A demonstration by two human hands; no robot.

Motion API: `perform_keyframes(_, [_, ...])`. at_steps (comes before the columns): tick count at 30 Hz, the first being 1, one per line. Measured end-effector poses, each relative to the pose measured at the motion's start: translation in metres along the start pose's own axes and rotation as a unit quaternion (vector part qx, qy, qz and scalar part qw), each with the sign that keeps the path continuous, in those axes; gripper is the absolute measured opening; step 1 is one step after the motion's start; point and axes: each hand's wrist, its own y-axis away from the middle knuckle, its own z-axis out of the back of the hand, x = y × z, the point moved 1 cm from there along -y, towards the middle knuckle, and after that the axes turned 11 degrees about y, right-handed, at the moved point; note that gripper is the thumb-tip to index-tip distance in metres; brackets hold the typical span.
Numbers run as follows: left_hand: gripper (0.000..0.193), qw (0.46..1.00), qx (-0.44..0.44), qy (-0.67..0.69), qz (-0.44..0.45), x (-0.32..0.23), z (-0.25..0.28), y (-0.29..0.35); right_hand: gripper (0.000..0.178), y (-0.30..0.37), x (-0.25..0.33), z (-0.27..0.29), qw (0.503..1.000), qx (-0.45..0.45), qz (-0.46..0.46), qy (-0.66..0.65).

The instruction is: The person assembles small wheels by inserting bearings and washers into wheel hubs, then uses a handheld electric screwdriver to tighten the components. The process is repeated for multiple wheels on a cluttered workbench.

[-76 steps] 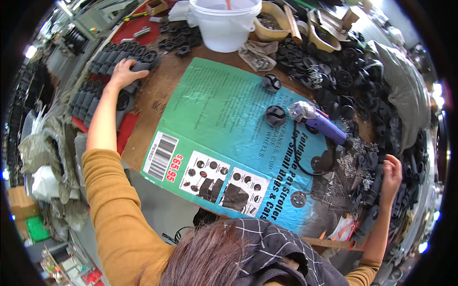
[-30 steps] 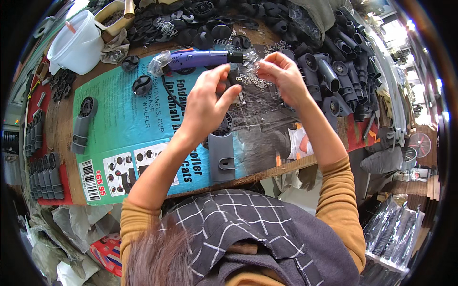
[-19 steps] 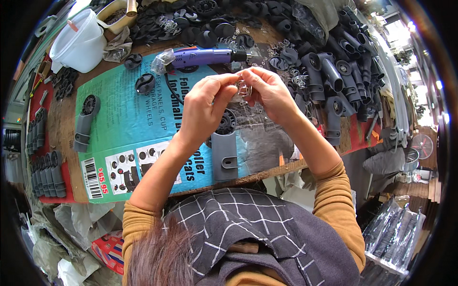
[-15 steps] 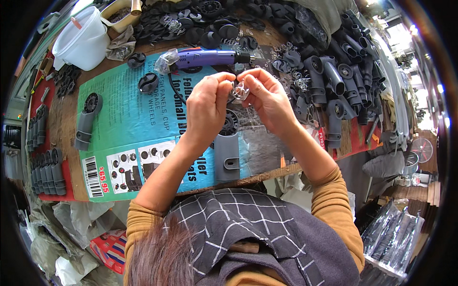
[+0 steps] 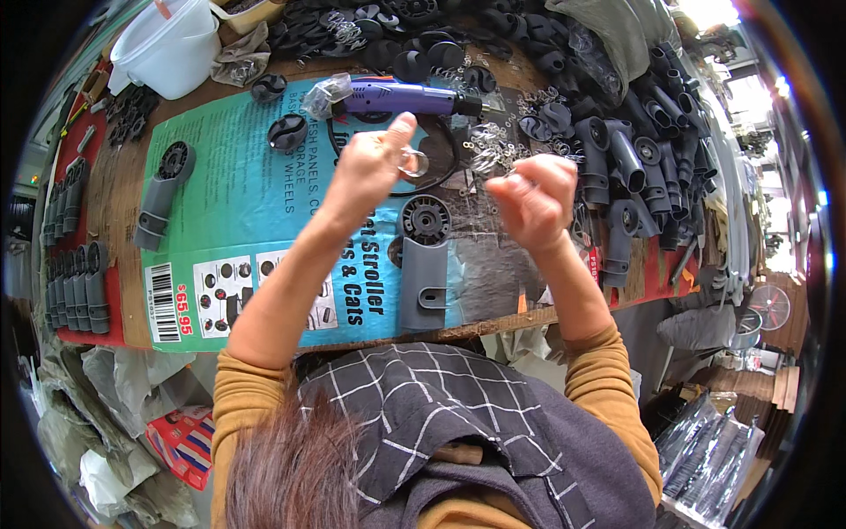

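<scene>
My left hand [image 5: 370,167] is closed, with a shiny metal wire spring [image 5: 414,162] pinched in its fingers. My right hand [image 5: 536,198] is curled, its thumb pressed to the fingers, beside a tangle of metal springs [image 5: 490,152]; whatever it may hold is hidden. Below and between the hands lies a grey plastic leg piece with a round slotted head [image 5: 425,280]. Beyond the left hand is a purple power screwdriver [image 5: 401,97], its back end wrapped in clear plastic.
Round black caps [image 5: 287,132] lie on the printed cardboard sheet [image 5: 220,212]. Grey leg pieces [image 5: 79,291] stand in rows at the left edge, near a white bucket [image 5: 167,53]. Grey tube parts [image 5: 648,159] pile up at right; black parts heap at the back [image 5: 414,35].
My hands have drawn apart: the left moved slightly left with a spring, the right moved right and down. The tangle of springs between them now shows. The view has shifted slightly.
</scene>
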Motion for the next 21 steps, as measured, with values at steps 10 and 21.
perform_keyframes(10, [0.060,0.971,-0.146,-0.125,-0.141,0.013,0.006,0.011,0.044,-0.035,-0.035,-0.013,0.952,0.183,-0.224,0.098])
perform_keyframes(21, [0.020,0.861,-0.003,-0.433,-0.267,0.026,0.017,0.044,0.022,-0.016,0.035,0.005,0.842,0.387,-0.322,-0.192])
